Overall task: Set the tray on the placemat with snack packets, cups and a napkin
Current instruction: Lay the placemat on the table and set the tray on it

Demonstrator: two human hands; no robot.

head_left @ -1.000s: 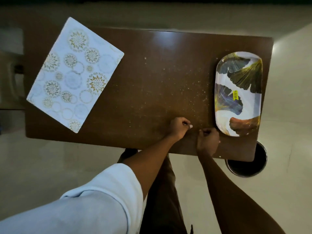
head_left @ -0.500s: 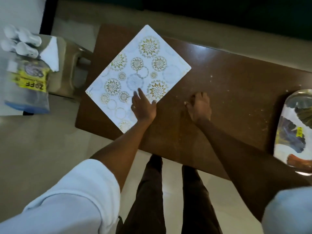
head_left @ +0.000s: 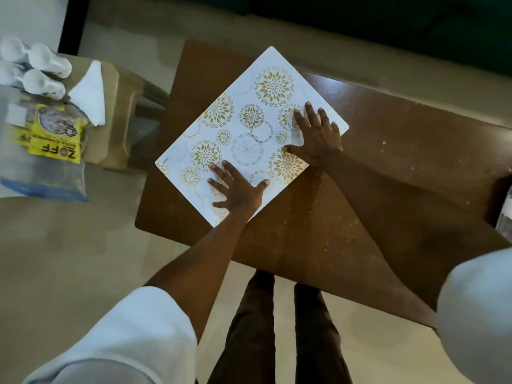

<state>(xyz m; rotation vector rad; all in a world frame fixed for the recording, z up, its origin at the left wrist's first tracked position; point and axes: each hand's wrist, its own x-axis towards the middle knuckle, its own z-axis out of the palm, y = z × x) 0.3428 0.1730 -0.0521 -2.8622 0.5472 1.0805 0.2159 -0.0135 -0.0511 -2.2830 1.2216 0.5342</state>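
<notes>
A white placemat (head_left: 249, 126) with gold and grey flower circles lies skewed on the left part of the brown table (head_left: 388, 162). My left hand (head_left: 238, 189) rests flat on its near corner, fingers spread. My right hand (head_left: 315, 134) presses flat on its right edge, fingers apart. Neither hand holds anything. Only a sliver of the patterned tray (head_left: 505, 214) shows at the right frame edge. On a stool to the left lie a yellow snack packet (head_left: 52, 134), white cups (head_left: 41, 70) on their sides and a white napkin (head_left: 90, 95).
The beige stool (head_left: 116, 128) stands just left of the table, a narrow gap between them. My legs (head_left: 277, 328) stand against the table's near edge on a pale tiled floor. A dark wall runs along the far side.
My right hand has moved left from the bare table onto the placemat's right edge. My left hand now lies spread on the mat. The view has swung left, leaving the tray almost out of frame.
</notes>
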